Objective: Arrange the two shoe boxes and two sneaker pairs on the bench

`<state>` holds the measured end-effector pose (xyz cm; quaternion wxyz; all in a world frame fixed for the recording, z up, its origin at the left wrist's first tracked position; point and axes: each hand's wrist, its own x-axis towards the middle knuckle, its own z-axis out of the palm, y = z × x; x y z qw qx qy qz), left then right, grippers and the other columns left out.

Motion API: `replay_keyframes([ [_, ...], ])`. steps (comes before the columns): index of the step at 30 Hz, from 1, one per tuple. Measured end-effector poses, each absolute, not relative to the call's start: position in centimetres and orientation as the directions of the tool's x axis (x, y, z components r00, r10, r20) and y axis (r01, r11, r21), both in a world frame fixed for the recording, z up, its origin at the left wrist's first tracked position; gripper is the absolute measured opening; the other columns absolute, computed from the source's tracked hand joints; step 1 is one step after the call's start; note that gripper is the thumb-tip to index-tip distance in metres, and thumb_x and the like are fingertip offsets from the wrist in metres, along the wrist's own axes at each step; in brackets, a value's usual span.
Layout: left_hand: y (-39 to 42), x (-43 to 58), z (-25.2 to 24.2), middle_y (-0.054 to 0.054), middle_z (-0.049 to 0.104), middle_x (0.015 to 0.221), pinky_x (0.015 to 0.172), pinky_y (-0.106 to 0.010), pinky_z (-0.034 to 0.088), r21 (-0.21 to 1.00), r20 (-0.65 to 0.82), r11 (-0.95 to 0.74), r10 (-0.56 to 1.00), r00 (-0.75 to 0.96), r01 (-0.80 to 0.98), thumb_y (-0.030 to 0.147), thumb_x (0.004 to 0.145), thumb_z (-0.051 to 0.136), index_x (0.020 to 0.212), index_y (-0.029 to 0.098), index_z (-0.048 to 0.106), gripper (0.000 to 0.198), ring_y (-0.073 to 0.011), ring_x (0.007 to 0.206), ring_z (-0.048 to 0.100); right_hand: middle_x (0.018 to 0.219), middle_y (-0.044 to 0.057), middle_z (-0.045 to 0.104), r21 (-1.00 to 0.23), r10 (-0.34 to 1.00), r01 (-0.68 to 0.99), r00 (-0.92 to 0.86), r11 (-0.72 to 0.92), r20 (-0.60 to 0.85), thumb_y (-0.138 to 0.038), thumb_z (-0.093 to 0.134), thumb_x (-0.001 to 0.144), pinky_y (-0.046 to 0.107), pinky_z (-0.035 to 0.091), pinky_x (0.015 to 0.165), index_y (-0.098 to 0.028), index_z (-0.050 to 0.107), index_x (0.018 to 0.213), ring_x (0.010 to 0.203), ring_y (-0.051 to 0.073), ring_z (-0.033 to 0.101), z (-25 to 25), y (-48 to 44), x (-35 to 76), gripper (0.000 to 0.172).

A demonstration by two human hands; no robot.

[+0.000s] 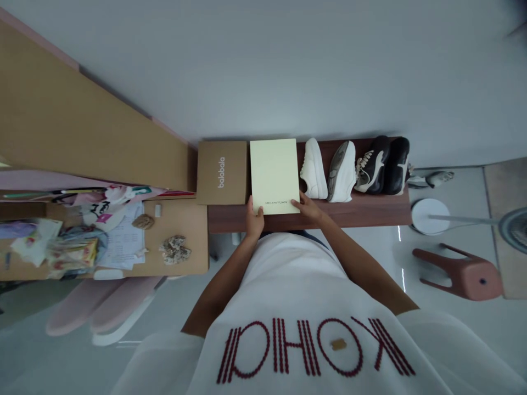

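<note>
The person in the white top (296,340) stands at a dark wooden desk (354,215), both bare hands on a flat, pale yellow box (274,175). The box lies flat on the desk, its matte lid plain apart from the small dark word MEIZHIYUAN printed near the edge closest to the person. It looks clean and sharp-cornered, and its near edge sits just past the front of the desk's top.

The left hand (255,218) is at the box's near left corner, its fingers (249,204) closed around the edge. The right hand (308,208) is at the near right corner, its fingers (296,202) lying together over the lid. Both hands look clamped on the box from either side.

Immediately to the box's left sits a brown cardboard box (221,173) marked "balabala" in white. To its right, a white sneaker (313,170) comes first, then a white sneaker with a grey sole (341,171) tipped on its side, then a black-and-white pair (382,164), all in a row along the desk.

Off to the left is a pale wooden desk (181,230), strewn with papers (121,236) and assorted packets. To the right, a pink stool (465,277) stands on the shiny floor.
</note>
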<state>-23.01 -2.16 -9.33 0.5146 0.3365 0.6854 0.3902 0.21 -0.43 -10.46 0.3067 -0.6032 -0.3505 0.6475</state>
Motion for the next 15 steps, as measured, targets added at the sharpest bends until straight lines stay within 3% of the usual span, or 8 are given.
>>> replay_keyframes([
  [3,-3.7,-22.2,-7.5,-0.011,0.038,0.172,0.136,-0.044,0.014,0.907,-0.307,0.356,0.925,-0.225,0.226,0.034,0.09,0.076,0.152,0.027,0.053,0.066,-0.0283,0.165,0.024,0.16,0.011,0.057,-0.786,0.792,0.115,0.01,-0.608,-0.611,-0.07,0.078,0.081,0.056,0.034,0.129,-0.027,0.05,0.159,0.153,0.033,0.048,-10.1,-1.6,2.1,0.093],
  [5,-4.4,-20.9,-6.3,-0.011,0.038,0.172,0.137,-0.046,0.014,0.919,-0.279,0.314,0.946,-0.168,0.239,0.033,0.092,0.074,0.15,0.027,0.055,0.062,-0.0285,0.165,0.023,0.156,0.014,0.06,-0.782,0.791,0.12,0.068,-0.612,-0.609,-0.072,0.076,0.081,0.056,0.035,0.129,-0.025,0.051,0.158,0.151,0.034,0.051,-9.8,-2.6,4.1,0.094],
  [11,-4.1,-13.6,-6.0,-0.012,0.054,0.157,0.132,-0.05,0.027,0.942,-0.331,0.33,0.944,0.007,0.062,0.028,0.089,0.077,0.141,0.027,0.064,0.054,-0.031,0.155,0.04,0.125,0.012,0.077,-0.849,0.856,0.149,0.205,-0.507,-0.475,-0.08,0.071,0.079,0.057,0.049,0.117,-0.023,0.067,0.136,0.126,0.033,0.069,-9.4,-4.6,11.9,0.081],
  [15,-1.9,-7.9,-8.5,-0.017,0.047,0.163,0.132,-0.051,0.027,0.904,-0.428,0.425,0.9,0.083,0.05,0.021,0.08,0.085,0.146,0.022,0.057,0.072,-0.0356,0.159,0.036,0.111,0.017,0.077,-0.782,0.784,0.266,0.469,-0.564,-0.407,-0.084,0.07,0.075,0.06,0.053,0.109,-0.018,0.069,0.115,0.113,0.037,0.071,-10.8,-4.4,16.4,0.077],
])
